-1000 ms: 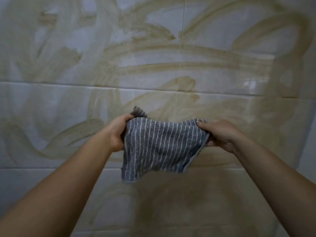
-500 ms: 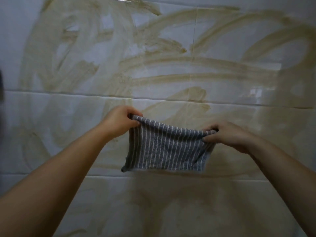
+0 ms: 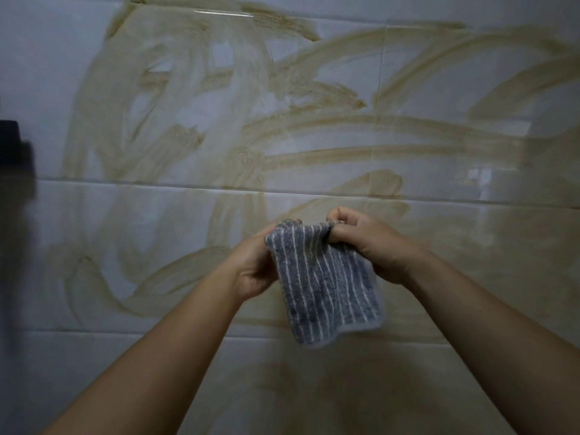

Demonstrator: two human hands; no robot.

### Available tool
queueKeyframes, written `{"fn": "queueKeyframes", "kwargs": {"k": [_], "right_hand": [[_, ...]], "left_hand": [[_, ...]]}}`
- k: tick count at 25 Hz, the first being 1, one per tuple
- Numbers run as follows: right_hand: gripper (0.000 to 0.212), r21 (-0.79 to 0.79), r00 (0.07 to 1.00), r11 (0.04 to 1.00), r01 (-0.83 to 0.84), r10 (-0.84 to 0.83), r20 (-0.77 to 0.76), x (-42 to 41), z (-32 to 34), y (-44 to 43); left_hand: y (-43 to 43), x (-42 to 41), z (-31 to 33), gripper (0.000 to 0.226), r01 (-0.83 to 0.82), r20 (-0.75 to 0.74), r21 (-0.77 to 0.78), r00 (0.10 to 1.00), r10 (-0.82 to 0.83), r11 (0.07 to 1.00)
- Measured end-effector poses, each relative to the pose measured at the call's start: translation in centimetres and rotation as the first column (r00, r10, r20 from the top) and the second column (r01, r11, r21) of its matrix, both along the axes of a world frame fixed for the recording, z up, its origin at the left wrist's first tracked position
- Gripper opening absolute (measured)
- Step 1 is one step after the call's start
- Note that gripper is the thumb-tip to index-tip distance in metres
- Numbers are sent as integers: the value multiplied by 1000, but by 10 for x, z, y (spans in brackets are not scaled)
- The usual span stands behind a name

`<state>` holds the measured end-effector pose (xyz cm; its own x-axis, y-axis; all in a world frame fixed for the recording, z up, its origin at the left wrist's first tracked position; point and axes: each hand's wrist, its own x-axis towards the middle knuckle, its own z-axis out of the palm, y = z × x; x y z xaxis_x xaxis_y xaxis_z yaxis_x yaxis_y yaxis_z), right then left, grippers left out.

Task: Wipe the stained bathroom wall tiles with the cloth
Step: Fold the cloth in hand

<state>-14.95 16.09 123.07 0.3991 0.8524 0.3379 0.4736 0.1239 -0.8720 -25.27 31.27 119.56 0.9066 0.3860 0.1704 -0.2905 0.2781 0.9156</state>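
Far left edge: dark blurred object (image 3: pixel 14 158), can't tell what it is. Wall tiles (image 3: pixel 47 73) are pale and glossy, with tan stains (image 3: pixel 314 155) smeared in arcs across most of them. Left hand (image 3: pixel 254 268) has fingers curled, gripping the cloth (image 3: pixel 326 287) at its top-left corner. Cloth is grey with white stripes, bunched along the top, hanging in front of the wall between the 2 hands; can't tell if it touches the tiles. Right hand (image 3: pixel 373 243) pinches the top-right corner.
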Motion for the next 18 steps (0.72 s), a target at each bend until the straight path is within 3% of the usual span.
{"fn": "queueKeyframes", "kwargs": {"k": [4,6,9,11,13,15,18], "right_hand": [[11,96,950,959,268,-280,136,-13,4,27],[7,132,908,916,379,-396,135,-21,6,38],[11,128,889,895,428,-442,119,-34,5,53],[17,74,896,911,407,-413,165,-39,10,55],[24,-8,905,928,372,-361,223,-37,21,46],[27,-117,935,948,296,-263,236,-30,30,38],[32,-137,969,971,197,-173,174,-18,37,42]], "left_hand": [[11,-16,3,51,188,72,-214,982,-177,958],[24,-29,2,70,243,118,-123,966,-229,962],[33,-36,-4,48,103,90,308,986,-137,946],[39,-38,5,31,-72,84,299,995,48,951],[56,-43,22,15,-146,32,235,989,142,961],[73,-48,40,8,-124,-40,352,988,148,928],[80,-47,64,12,-86,-75,492,987,141,866]]}}
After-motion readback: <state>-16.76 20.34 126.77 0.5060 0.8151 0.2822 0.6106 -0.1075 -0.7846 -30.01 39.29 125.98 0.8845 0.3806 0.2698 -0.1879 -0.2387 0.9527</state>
